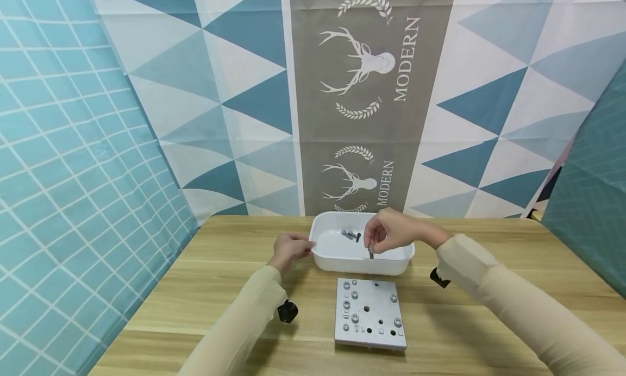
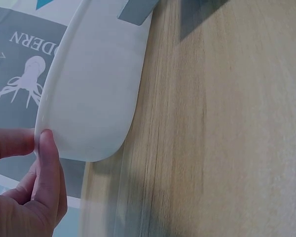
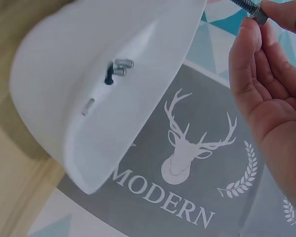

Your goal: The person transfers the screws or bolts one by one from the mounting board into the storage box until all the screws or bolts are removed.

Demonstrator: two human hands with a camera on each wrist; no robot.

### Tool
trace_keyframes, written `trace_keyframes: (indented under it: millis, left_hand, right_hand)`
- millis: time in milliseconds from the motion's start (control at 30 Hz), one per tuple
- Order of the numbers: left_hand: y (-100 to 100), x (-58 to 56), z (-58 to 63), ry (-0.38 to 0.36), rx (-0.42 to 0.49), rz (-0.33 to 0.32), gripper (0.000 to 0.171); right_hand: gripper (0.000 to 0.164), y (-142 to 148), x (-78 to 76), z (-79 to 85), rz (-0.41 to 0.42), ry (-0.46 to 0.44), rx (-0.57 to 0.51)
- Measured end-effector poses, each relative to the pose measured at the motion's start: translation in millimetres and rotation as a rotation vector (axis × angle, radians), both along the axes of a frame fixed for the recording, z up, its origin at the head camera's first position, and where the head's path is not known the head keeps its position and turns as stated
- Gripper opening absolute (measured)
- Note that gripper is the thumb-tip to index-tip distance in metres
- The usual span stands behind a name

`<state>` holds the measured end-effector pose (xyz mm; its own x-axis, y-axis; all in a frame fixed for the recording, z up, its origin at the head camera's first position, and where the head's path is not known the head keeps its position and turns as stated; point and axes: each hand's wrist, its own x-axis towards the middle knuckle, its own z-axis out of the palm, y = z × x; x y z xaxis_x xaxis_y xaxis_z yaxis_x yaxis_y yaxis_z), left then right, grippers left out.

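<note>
My left hand pinches the left end of a white plastic tray by its rim; the left wrist view shows the thumb and fingertips on either side of that rim. Over the tray's front right part, my right hand holds a silver bolt by its head between thumb and fingers. The bolt's threaded shank points down in the head view. Inside the tray lie silver bolts and a black bolt, plus a small silver piece in the right wrist view.
In front of the tray on the wooden table lies a silver metal plate with several bolts set in it and several holes. A patterned cloth hangs right behind the table's back edge. Blue cloths hang at both sides.
</note>
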<state>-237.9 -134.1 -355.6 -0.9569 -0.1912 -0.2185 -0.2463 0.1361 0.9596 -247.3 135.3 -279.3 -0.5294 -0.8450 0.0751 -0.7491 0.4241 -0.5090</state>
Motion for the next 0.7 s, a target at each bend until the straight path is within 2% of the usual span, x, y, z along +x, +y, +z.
trace_keyframes:
  millis: [200,467,700]
  left_hand:
    - [0,0.9,-1.0,0.012,0.007,-0.002,0.022]
    - [2,2.1,-3.4,0.023,0.001,0.004,0.021]
    - [1,2.0,-1.3,0.018,-0.007,0.01,0.02]
  right_hand:
    - [0.006,-6,-14.4,9.0,-0.031,0.003,0.033]
    - [0.004,-8,-22.0,12.4,-0.042,-0.014,0.036]
    - [0.005,-10,-32.0,11.4,-0.089,0.032,0.022]
